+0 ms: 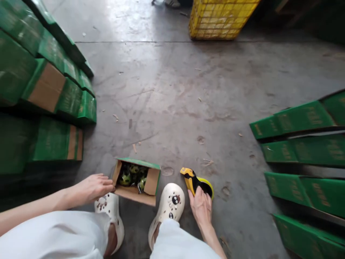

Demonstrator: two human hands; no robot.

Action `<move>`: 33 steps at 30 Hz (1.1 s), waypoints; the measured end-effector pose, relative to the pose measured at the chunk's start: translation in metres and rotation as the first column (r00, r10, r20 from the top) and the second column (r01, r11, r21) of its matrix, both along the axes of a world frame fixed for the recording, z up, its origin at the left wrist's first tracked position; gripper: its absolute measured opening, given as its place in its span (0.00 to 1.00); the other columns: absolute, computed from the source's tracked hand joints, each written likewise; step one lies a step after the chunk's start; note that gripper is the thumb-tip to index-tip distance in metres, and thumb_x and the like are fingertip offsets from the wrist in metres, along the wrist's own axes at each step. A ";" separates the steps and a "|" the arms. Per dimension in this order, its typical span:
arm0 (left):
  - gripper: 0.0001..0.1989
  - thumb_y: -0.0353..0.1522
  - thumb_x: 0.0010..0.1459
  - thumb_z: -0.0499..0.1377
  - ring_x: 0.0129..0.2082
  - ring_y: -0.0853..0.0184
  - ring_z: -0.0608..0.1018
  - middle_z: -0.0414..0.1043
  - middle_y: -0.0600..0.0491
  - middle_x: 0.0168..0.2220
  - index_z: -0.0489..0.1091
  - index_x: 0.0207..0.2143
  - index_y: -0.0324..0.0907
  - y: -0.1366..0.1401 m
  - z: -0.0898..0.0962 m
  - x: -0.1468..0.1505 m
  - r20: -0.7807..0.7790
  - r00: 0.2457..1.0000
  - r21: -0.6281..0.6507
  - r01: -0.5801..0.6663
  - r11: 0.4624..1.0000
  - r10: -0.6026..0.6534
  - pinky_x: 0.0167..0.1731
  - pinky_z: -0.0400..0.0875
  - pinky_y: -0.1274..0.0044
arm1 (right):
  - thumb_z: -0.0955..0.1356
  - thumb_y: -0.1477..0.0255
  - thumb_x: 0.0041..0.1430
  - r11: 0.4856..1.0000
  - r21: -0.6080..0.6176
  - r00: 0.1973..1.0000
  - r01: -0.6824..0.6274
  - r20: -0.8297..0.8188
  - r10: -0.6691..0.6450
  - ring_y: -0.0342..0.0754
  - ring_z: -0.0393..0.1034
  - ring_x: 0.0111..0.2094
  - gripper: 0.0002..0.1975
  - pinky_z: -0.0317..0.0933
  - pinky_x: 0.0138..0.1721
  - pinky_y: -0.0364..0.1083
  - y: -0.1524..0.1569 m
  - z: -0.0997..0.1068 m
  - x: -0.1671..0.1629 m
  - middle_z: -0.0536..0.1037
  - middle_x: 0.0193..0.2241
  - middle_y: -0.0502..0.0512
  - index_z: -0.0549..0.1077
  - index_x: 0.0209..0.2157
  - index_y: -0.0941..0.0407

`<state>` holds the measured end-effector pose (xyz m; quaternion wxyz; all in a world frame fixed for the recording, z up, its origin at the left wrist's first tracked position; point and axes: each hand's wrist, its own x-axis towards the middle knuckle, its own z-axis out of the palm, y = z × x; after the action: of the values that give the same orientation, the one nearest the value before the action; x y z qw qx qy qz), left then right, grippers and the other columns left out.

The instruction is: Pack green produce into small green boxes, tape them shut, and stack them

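A small green cardboard box [136,196] stands on the floor between my shoes, its top open and brown inside. Several green items in clear plastic wrap [132,177] lie in it. My left hand [98,185] is closed at the box's left edge, fingertips on the flap; the thumb is hidden. To the right of the box, my right hand [201,203] is wrapped round a yellow and black tape dispenser [190,180] with a yellow-green rim. It is held low, close to the floor.
Green boxes [59,97] are stacked on the left, and rows of green boxes [304,149] stand on the right. A yellow crate [219,19] is at the far side. My white clogs [172,201] flank the box. Scraps litter the concrete floor [167,108].
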<state>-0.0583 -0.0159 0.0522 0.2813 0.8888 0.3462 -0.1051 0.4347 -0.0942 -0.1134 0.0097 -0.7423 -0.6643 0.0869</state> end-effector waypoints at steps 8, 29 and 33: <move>0.14 0.31 0.68 0.57 0.62 0.53 0.67 0.70 0.42 0.59 0.77 0.53 0.44 0.010 -0.007 0.020 0.205 0.954 0.261 -0.271 0.927 0.221 0.62 0.70 0.62 | 0.63 0.59 0.74 0.932 -0.016 0.702 -0.363 -0.662 0.262 0.54 0.77 0.51 0.16 0.68 0.55 0.49 0.086 0.158 -0.103 0.83 0.49 0.60 0.79 0.46 0.53; 0.18 0.27 0.66 0.54 0.55 0.55 0.75 0.71 0.42 0.56 0.71 0.57 0.45 -0.010 -0.029 0.012 0.193 0.827 0.437 -0.554 0.709 0.528 0.54 0.73 0.65 | 0.60 0.81 0.71 0.549 -0.254 0.581 -0.796 -0.067 0.811 0.54 0.78 0.42 0.13 0.67 0.41 0.47 0.145 0.132 -0.266 0.79 0.44 0.65 0.74 0.47 0.59; 0.12 0.25 0.66 0.55 0.42 0.59 0.78 0.76 0.44 0.42 0.77 0.44 0.40 -0.001 -0.026 0.024 0.018 0.966 0.371 -0.247 0.896 0.259 0.50 0.72 0.65 | 0.57 0.79 0.73 0.575 -0.301 0.631 -0.761 -0.134 0.764 0.52 0.80 0.43 0.18 0.70 0.38 0.46 0.145 0.117 -0.285 0.77 0.53 0.68 0.72 0.56 0.59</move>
<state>-0.0340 -0.0173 0.0260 0.1147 0.8715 0.4766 -0.0149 0.1500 0.0510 0.0031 -0.1565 -0.3753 -0.8940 0.1884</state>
